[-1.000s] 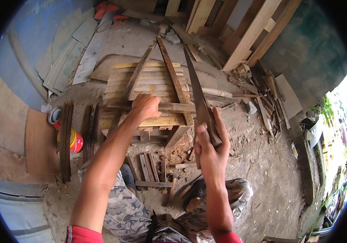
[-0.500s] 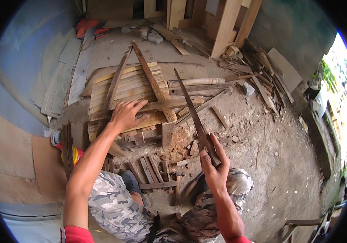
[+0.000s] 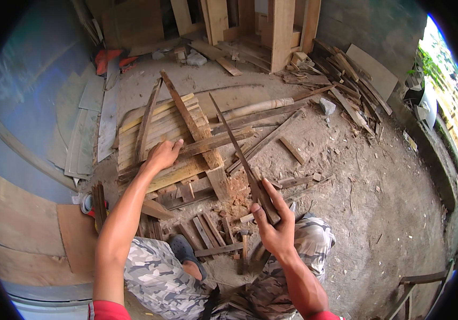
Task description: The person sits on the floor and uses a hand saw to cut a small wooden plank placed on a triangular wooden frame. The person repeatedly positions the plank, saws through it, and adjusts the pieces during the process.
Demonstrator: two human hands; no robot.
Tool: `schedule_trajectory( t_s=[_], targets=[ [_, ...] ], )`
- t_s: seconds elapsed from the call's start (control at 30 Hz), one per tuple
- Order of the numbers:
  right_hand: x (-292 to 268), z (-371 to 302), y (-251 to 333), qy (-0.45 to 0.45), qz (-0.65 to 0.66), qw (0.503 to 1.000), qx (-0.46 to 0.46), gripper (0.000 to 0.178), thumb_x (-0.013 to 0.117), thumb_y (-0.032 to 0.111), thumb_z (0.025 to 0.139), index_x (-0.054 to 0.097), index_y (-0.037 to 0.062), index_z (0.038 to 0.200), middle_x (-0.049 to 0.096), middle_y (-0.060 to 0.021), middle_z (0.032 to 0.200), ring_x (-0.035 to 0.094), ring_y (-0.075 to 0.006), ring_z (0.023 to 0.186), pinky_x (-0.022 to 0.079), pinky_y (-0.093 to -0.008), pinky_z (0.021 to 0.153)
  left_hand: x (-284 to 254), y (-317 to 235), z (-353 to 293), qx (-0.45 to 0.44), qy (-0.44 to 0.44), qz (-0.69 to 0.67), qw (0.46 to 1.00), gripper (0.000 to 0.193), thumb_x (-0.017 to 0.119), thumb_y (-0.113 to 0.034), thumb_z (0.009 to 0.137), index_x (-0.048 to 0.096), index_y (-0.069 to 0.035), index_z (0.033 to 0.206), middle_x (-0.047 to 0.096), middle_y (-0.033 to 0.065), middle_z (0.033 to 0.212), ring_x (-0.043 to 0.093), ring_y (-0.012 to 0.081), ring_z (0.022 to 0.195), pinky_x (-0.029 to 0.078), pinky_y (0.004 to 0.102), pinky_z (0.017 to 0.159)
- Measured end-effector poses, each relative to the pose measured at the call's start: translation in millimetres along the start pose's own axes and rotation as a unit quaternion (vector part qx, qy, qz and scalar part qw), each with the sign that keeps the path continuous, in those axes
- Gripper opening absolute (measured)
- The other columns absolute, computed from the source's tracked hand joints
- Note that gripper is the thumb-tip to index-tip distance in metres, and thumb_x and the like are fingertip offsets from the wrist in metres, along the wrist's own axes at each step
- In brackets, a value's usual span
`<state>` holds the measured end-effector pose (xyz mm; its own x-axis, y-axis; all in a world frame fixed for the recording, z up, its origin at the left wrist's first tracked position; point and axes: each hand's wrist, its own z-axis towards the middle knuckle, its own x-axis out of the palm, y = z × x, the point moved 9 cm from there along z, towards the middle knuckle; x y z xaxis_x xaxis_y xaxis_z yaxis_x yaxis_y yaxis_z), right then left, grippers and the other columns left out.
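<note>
A handsaw with a long, tapering dark blade (image 3: 235, 140) is held in my right hand (image 3: 277, 232), its fingers closed round the handle. The blade points up and away to the left, across the right end of a dark wooden crosspiece (image 3: 221, 141). My left hand (image 3: 162, 156) rests on the left part of that crosspiece, fingers curled over it and partly hidden. The crosspiece lies across two long boards that meet in a point, the right one (image 3: 186, 109) worn and rough. Beneath them is a low platform of pale slats (image 3: 173, 124).
Short wood offcuts (image 3: 207, 232) and a hammer (image 3: 245, 253) lie near my feet. Loose sticks and a pale pole (image 3: 255, 109) spread right of the platform. A scrap wood pile (image 3: 346, 80) leans by the right wall. Flat sheets (image 3: 82, 133) lean at left.
My left hand has gone from spread fingers to curled ones on the crosspiece. The saw in my right hand has shifted a little left, its tip now lower. The whole view has tilted slightly.
</note>
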<state>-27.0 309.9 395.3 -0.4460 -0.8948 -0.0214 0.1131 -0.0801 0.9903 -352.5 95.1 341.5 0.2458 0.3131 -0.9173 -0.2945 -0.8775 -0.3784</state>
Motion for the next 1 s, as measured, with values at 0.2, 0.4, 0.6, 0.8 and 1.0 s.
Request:
schedule_trajectory(
  t_s=[0.2,0.4,0.6,0.8,1.0],
  targets=[
    [-2,-1,6,-0.023,-0.04,0.997,-0.068,0.053,0.068,0.009,0.093,0.05,0.0032,0.143,0.067,-0.018,0.126,0.064,-0.0153,0.111,0.049,-0.0284,0.092,-11,9,27,-0.025,-0.02,0.032,0.999,0.082,0.034,-0.062,0.103,0.053,0.001,0.054,0.054,0.0179,0.051,0.058,0.0293,0.051,0.047,0.0492,0.059],
    [0,-1,4,-0.02,-0.034,0.998,-0.046,0.053,0.069,0.009,0.093,0.05,0.0023,0.143,0.068,-0.0175,0.125,0.064,-0.0149,0.11,0.05,-0.0285,0.092,-16,15,35,-0.04,-0.042,0.021,0.998,0.078,0.035,-0.063,0.102,0.04,-0.002,0.054,0.04,0.0091,0.05,0.041,0.0238,0.048,0.038,0.0498,0.054],
    [1,-1,4,-0.015,-0.015,1.0,-0.02,0.054,0.068,0.011,0.094,0.05,0.0015,0.143,0.069,-0.0176,0.123,0.065,-0.015,0.105,0.051,-0.0282,0.089,-11,12,29,0.092,0.043,0.025,0.995,0.069,0.04,-0.057,0.103,0.044,-0.002,0.06,0.042,0.0074,0.053,0.043,0.0222,0.053,0.04,0.0486,0.061],
    [6,0,1,-0.009,-0.039,0.999,-0.033,0.053,0.067,0.011,0.095,0.049,0.0001,0.144,0.07,-0.0164,0.12,0.065,-0.0125,0.096,0.051,-0.0279,0.085,-9,-9,0,0.099,0.094,0.016,0.991,0.061,0.04,-0.053,0.103,0.064,0.003,0.109,0.068,0.0163,0.073,0.067,0.0257,0.073,0.048,0.0459,0.076],
    [23,-8,0,0.04,-0.059,0.997,-0.022,0.054,0.067,0.012,0.095,0.048,-0.0003,0.144,0.07,-0.0169,0.117,0.065,-0.0124,0.097,0.051,-0.0281,0.085,2,3,12,0.059,0.106,0.021,0.992,0.065,0.037,-0.052,0.103,0.065,0.005,0.119,0.07,0.0184,0.076,0.068,0.0272,0.072,0.048,0.0476,0.078]
  ],
)
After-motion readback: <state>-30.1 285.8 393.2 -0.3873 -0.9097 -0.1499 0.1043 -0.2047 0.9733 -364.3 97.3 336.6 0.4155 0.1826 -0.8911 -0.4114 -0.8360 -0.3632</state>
